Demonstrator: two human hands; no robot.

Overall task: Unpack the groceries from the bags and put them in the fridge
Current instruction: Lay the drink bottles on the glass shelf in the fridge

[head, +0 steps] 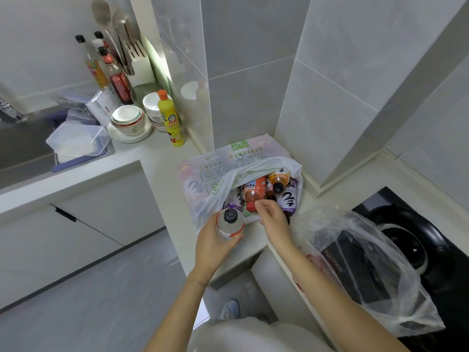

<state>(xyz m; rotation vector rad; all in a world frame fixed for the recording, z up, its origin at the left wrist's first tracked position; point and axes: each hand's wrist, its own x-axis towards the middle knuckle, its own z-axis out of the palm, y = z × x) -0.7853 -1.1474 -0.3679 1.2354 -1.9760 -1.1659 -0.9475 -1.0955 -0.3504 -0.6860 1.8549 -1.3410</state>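
Note:
A white printed grocery bag lies open on the counter corner with several drink bottles inside. My left hand grips a clear bottle with a dark cap and red-edged label, upright just in front of the bag. My right hand reaches into the bag mouth, fingers curled at a red-capped orange bottle; whether it grips it I cannot tell. An orange-labelled bottle and purple-labelled bottles lie beside it. A second, clear plastic bag with dark contents sits to the right. The fridge is not in view.
A black gas hob lies under and behind the clear bag. Further left on the counter stand a yellow dish-soap bottle, stacked bowls, sauce bottles, a knife block and plastic containers by the sink. Tiled walls enclose the corner.

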